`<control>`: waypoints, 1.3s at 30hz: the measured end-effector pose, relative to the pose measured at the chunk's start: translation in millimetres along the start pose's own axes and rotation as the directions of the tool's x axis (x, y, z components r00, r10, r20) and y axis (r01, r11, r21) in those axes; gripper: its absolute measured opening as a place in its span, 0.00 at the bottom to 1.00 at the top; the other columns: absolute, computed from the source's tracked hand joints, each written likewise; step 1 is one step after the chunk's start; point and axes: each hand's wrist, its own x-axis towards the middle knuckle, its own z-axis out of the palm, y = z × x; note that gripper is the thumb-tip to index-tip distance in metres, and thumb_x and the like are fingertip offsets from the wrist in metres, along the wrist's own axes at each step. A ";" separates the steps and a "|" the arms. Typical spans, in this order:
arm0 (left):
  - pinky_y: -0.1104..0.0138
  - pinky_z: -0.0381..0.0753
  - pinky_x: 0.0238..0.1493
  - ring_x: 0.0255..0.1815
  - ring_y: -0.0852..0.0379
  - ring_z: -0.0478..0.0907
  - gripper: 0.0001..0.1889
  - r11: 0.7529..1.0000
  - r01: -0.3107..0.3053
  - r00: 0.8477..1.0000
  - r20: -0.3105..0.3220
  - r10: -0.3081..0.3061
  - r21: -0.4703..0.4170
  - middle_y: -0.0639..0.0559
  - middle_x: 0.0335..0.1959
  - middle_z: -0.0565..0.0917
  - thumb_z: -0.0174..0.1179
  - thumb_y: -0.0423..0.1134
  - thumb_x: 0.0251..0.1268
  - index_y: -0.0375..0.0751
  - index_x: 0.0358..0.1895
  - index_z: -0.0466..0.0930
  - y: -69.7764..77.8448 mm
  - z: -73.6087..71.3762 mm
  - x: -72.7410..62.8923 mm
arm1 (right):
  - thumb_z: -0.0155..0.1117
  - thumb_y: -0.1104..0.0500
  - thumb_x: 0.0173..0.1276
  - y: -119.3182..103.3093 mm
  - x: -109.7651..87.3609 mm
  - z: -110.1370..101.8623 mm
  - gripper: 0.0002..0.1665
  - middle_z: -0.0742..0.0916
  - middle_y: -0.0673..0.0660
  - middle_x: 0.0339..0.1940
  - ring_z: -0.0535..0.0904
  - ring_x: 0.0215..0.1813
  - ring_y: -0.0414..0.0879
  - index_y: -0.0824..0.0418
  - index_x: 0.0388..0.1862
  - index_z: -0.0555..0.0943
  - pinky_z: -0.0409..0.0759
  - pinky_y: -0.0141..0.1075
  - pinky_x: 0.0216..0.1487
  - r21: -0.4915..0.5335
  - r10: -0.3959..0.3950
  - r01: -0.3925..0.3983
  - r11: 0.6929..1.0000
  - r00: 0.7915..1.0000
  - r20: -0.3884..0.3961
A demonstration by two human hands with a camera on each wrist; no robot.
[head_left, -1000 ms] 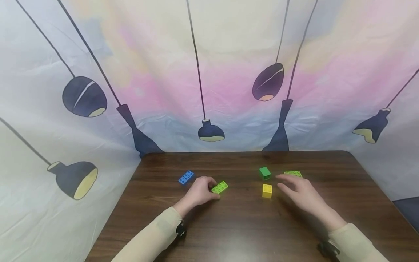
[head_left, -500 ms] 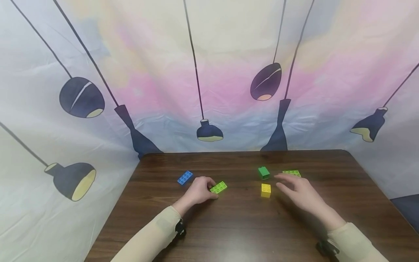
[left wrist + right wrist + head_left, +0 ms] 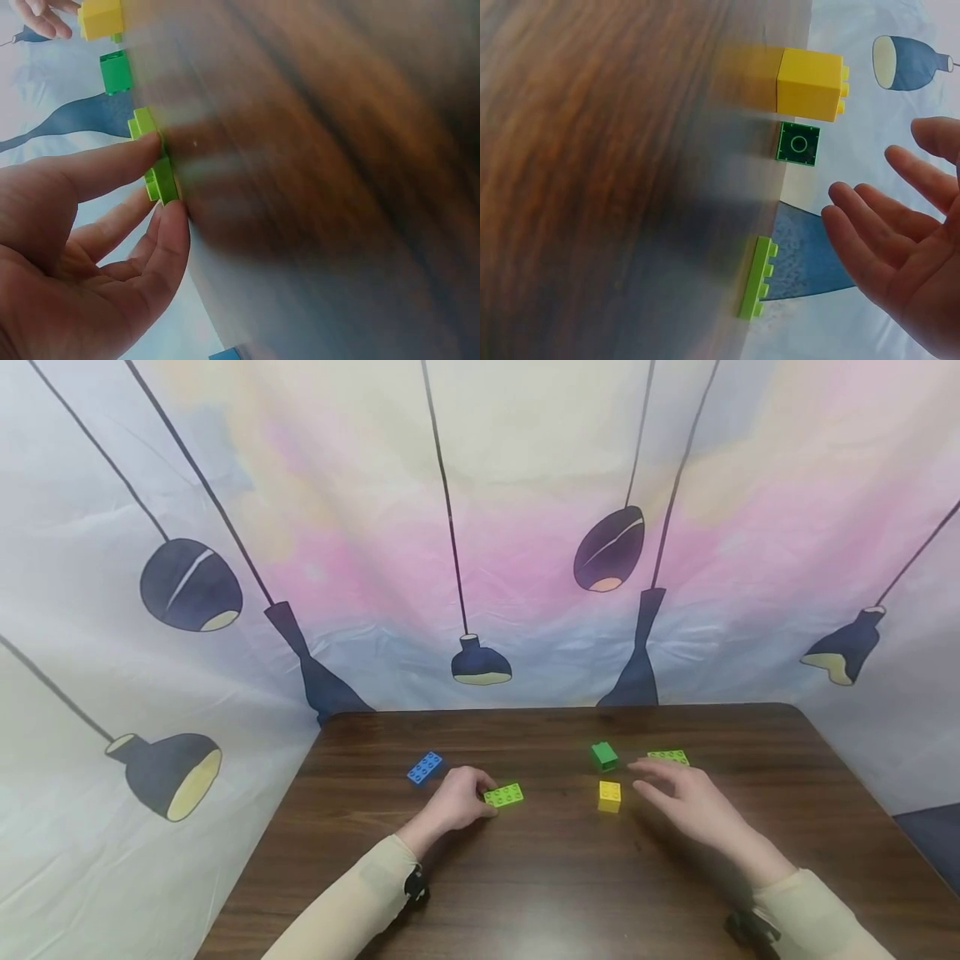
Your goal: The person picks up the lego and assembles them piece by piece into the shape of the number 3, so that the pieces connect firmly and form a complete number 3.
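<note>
My left hand [image 3: 459,797] pinches a lime-green toy building brick [image 3: 510,794] between thumb and fingers at the table's middle left. In the left wrist view the thumb crosses the brick [image 3: 165,182] and hides its centre, while fingertips touch its end. My right hand [image 3: 693,802] hovers with relaxed fingers, holding nothing. Just left of it stands a yellow square brick [image 3: 610,794]. Behind that lies a dark green brick [image 3: 604,757], tipped on its side, its hollow underside [image 3: 799,144] showing in the right wrist view. A second lime-green brick [image 3: 670,757] is partly hidden beyond the right fingers.
A blue brick [image 3: 424,767] with studs up lies beyond the left hand, to its left. Everything rests on a dark wooden table [image 3: 525,893]. Behind its far edge hangs a cloth backdrop [image 3: 360,527] printed with lamps.
The lime-green brick in my left hand has turned a little clockwise, its right end now nearer me. The right hand and the other bricks stay put.
</note>
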 end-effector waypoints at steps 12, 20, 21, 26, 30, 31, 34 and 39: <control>0.61 0.82 0.38 0.34 0.58 0.78 0.16 0.999 0.015 0.998 0.064 -0.012 -0.045 0.51 0.36 0.87 0.81 0.29 0.52 0.32 0.46 0.91 0.0 -1.1 -14.5 | 0.68 0.50 0.80 -4.4 -7.0 7.4 0.22 0.85 0.62 0.67 0.85 0.63 0.59 0.59 0.66 0.85 0.84 0.58 0.59 0.074 -0.013 0.013 0.997 1.000 0.003; 0.58 0.83 0.42 0.36 0.57 0.78 0.15 0.999 0.024 0.992 0.126 -0.026 0.021 0.50 0.38 0.87 0.81 0.28 0.52 0.33 0.44 0.91 3.9 -4.9 -12.1 | 0.68 0.50 0.80 -4.9 -0.6 1.5 0.24 0.85 0.60 0.67 0.89 0.57 0.51 0.60 0.69 0.83 0.84 0.52 0.57 0.093 -0.004 -0.002 0.996 0.998 0.068; 0.58 0.83 0.42 0.36 0.56 0.78 0.15 0.999 0.023 0.991 0.132 -0.026 0.027 0.50 0.37 0.87 0.81 0.27 0.52 0.34 0.44 0.91 5.3 -5.3 -11.4 | 0.67 0.49 0.81 -4.9 0.8 0.6 0.25 0.86 0.59 0.67 0.89 0.57 0.51 0.60 0.69 0.83 0.84 0.52 0.57 0.099 0.000 -0.007 0.995 0.997 0.077; 0.57 0.82 0.41 0.35 0.55 0.76 0.13 0.998 -0.001 0.988 0.153 -0.009 0.062 0.50 0.35 0.85 0.79 0.26 0.52 0.33 0.41 0.90 15.5 -8.0 -6.6 | 0.68 0.49 0.80 -4.8 8.0 -2.9 0.26 0.87 0.59 0.65 0.89 0.56 0.50 0.60 0.69 0.82 0.85 0.50 0.55 0.123 -0.010 -0.003 0.992 0.994 0.110; 0.57 0.82 0.41 0.35 0.55 0.76 0.12 0.997 -0.001 0.988 0.157 -0.011 0.074 0.50 0.34 0.84 0.79 0.25 0.52 0.33 0.41 0.90 20.9 -8.8 -3.9 | 0.69 0.49 0.79 -3.8 10.9 -4.4 0.26 0.87 0.59 0.64 0.89 0.55 0.48 0.62 0.69 0.82 0.85 0.47 0.55 0.111 -0.023 0.011 0.994 0.993 0.115; 0.57 0.82 0.42 0.34 0.55 0.76 0.13 0.997 0.004 0.987 0.159 -0.016 0.074 0.50 0.34 0.84 0.79 0.25 0.52 0.34 0.41 0.90 21.7 -8.6 -3.8 | 0.69 0.49 0.79 -3.8 11.6 -4.9 0.27 0.87 0.59 0.64 0.89 0.55 0.49 0.62 0.69 0.82 0.85 0.47 0.55 0.109 -0.028 0.015 0.994 0.993 0.116; 0.57 0.82 0.42 0.34 0.55 0.76 0.14 0.997 0.030 0.985 0.166 -0.042 0.078 0.51 0.34 0.83 0.80 0.26 0.51 0.34 0.42 0.90 23.7 -7.3 -4.0 | 0.68 0.48 0.80 -6.0 13.0 -6.2 0.28 0.87 0.61 0.65 0.89 0.55 0.50 0.63 0.69 0.82 0.84 0.49 0.55 0.109 -0.035 0.021 0.994 0.991 0.126; 0.57 0.82 0.42 0.35 0.54 0.76 0.14 0.996 0.044 0.984 0.171 -0.056 0.072 0.50 0.35 0.83 0.80 0.25 0.51 0.34 0.42 0.89 29.4 -2.9 -3.6 | 0.68 0.48 0.80 -8.9 14.8 -4.1 0.28 0.86 0.61 0.66 0.88 0.57 0.52 0.62 0.70 0.81 0.84 0.50 0.56 0.118 -0.010 -0.007 0.993 0.990 0.143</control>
